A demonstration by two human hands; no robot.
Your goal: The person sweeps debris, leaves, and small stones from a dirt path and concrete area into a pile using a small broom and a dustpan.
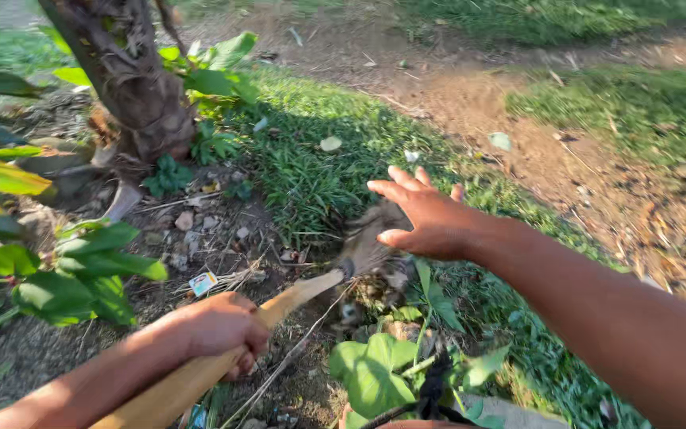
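Left hand (220, 327) clamped round the handle (279, 303), right hand (426, 218) spread just over the blade (367, 246); a slip could nick my fingers.

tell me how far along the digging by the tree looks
Done: a patch of bare, stony soil already lies open beside the tree trunk. In hand: the left hand grips a wooden tool handle whose head is in the ground; the right hand hovers open above it. Left: thick grass and leafy weeds remain around.
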